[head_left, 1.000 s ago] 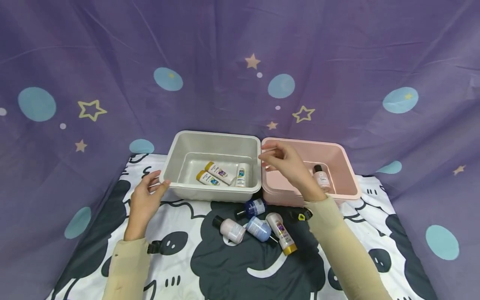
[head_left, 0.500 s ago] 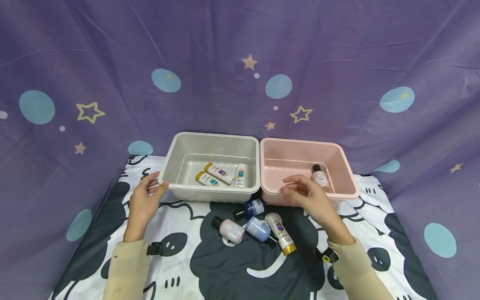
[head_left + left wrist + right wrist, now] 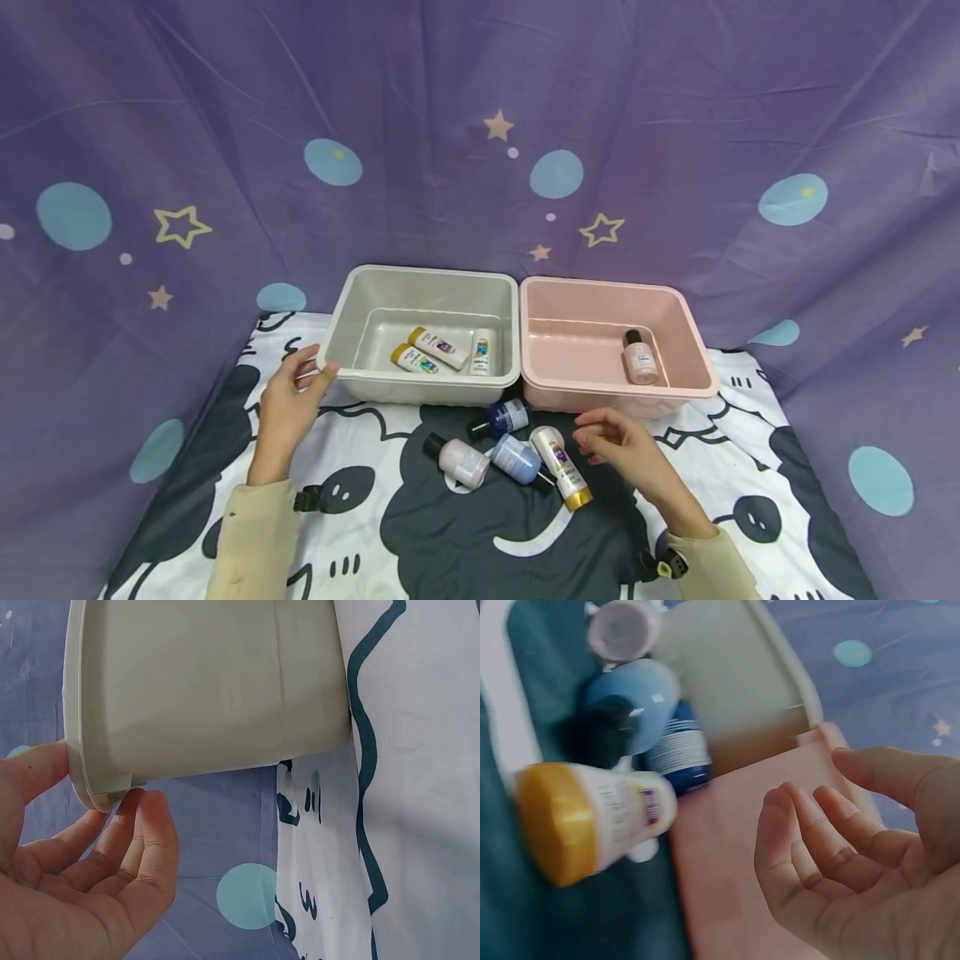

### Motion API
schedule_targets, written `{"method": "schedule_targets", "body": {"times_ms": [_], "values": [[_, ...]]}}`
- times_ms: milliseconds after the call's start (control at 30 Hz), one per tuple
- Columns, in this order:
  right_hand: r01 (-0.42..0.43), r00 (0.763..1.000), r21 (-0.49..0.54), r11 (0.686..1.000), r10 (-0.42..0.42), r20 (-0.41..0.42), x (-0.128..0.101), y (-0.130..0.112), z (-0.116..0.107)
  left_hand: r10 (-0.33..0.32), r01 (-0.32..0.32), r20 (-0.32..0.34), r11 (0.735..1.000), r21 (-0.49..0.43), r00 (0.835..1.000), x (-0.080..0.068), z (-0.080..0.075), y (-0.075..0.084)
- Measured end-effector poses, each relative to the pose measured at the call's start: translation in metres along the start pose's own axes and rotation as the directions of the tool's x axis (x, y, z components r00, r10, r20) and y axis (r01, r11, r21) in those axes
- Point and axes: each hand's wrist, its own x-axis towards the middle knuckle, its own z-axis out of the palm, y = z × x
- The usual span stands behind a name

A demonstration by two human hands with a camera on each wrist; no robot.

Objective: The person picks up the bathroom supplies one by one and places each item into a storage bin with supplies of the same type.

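My left hand [image 3: 291,408] pinches the left front corner of the grey-white plastic bin [image 3: 420,390]. In the left wrist view the thumb lies on the rim [image 3: 73,712] and the fingertips touch beneath it. Three small white tubes with gold caps lie in that bin, one tube [image 3: 482,352] along its right wall. My right hand [image 3: 622,450] holds nothing, fingers loosely bent, just right of a white gold-capped tube [image 3: 558,462] on the cloth. Beside that tube lie a light blue bottle [image 3: 516,457], a dark blue bottle [image 3: 512,415] and a pale pink bottle [image 3: 465,462], all black-capped.
A pink bin [image 3: 570,350] stands against the grey-white one on its right. Inside it lies a pink bottle [image 3: 641,360] with a black cap. A sheep-print cloth [image 3: 450,550] covers the table, and a purple curtain [image 3: 450,67] hangs behind.
My right hand, with nothing in it, has come back from above the gap between the bins, over the pink bin's front rim, to beside the tube on the cloth. My left hand stays put.
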Motion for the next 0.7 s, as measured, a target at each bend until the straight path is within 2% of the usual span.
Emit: {"method": "schedule_targets", "body": {"times_ms": [267,400,533,700], "values": [[-0.088,0.996,-0.022,0.996,0.087,-0.023,-0.006,0.027,0.011,-0.006,0.006,-0.001,1.0,0.003,1.0,-0.001,0.0,0.0],[-0.106,0.993,-0.022,0.994,0.105,-0.051,-0.006,0.036,0.016,-0.009,0.009,0.001,1.0,-0.004,1.0,-0.001,0.0,0.0],[-0.095,0.994,-0.041,0.995,0.092,-0.066,-0.006,0.043,0.022,-0.007,0.007,-0.001,1.0,-0.001,1.0,-0.001,0.0,0.0],[-0.075,0.991,-0.141,0.987,0.058,-0.119,-0.004,0.049,0.027,-0.002,0.002,-0.005,1.0,0.005,1.0,0.0,0.0,0.001]]}}
